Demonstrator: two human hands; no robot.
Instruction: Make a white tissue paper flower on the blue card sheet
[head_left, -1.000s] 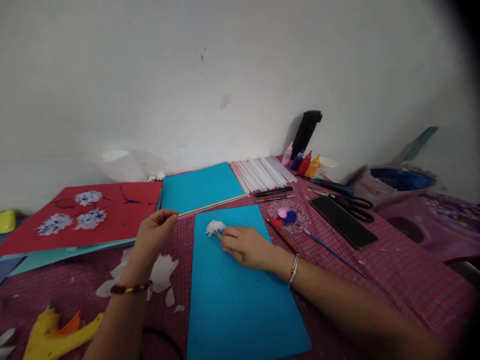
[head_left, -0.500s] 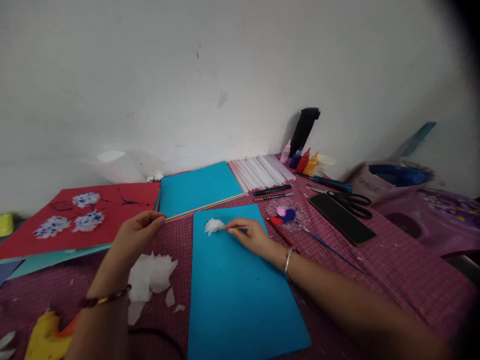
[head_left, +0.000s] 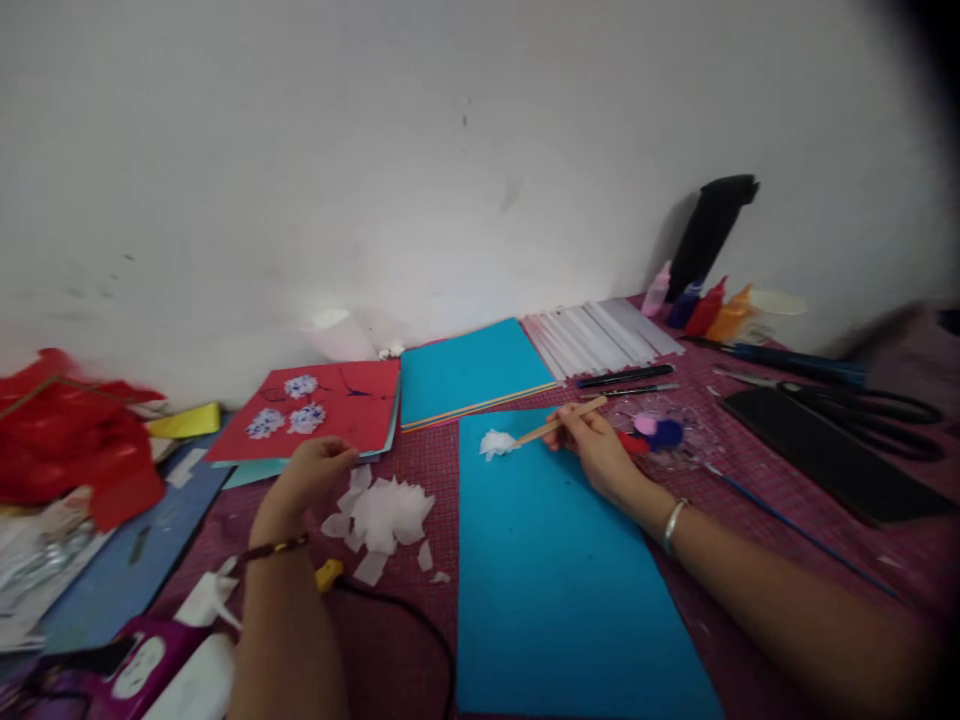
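Observation:
My right hand (head_left: 592,445) grips a flat wooden stick (head_left: 559,422) at a slant. The stick's lower end meets a small tuft of white tissue paper (head_left: 496,444) near the top of a blue sheet (head_left: 555,580). My left hand (head_left: 319,475) hovers beside a loose pile of white tissue pieces (head_left: 390,515), thumb and fingers pinched together. Whether anything is between those fingertips is not visible. Behind that hand lies a red sheet (head_left: 367,410) with three white and blue tissue flowers and dark painted branches.
More blue sheets (head_left: 472,370) and white paper strips (head_left: 600,338) lie along the wall. To the right are paint bottles (head_left: 705,310), scissors (head_left: 855,410), a black phone-like slab (head_left: 832,455) and a paint palette (head_left: 694,450). A dark cord (head_left: 409,605) crosses the near left; a red bag (head_left: 82,430) lies beyond.
The view has turned left, so everything appears shifted right. My right hand has drawn back from the tuft, showing more of the stick. My left hand stays pinched near the tissue pile.

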